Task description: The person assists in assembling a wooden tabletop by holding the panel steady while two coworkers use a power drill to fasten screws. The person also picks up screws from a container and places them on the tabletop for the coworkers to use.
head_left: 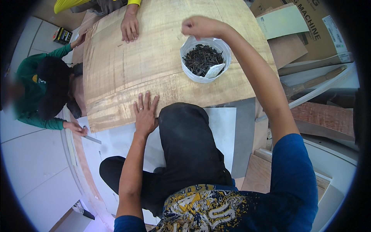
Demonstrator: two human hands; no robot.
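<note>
The left hand [146, 117] lies palm down, fingers [147, 101] spread; the right arm [257, 65] reaches forward, the right hand [201, 28] blurred and curled.

The wooden board [154, 58] is a light-brown, grained sheet. It lies flat and extends across the upper centre of the frame. A thin dark line crosses its lower portion. The bucket [227, 55] is whitish, round and open-topped. It stands upright on the board, right of the upper centre. Contents: a loose heap of dark, slender fasteners [199, 58], with one flat whitish piece [215, 70] tilted at the lower-right inner wall.
</note>
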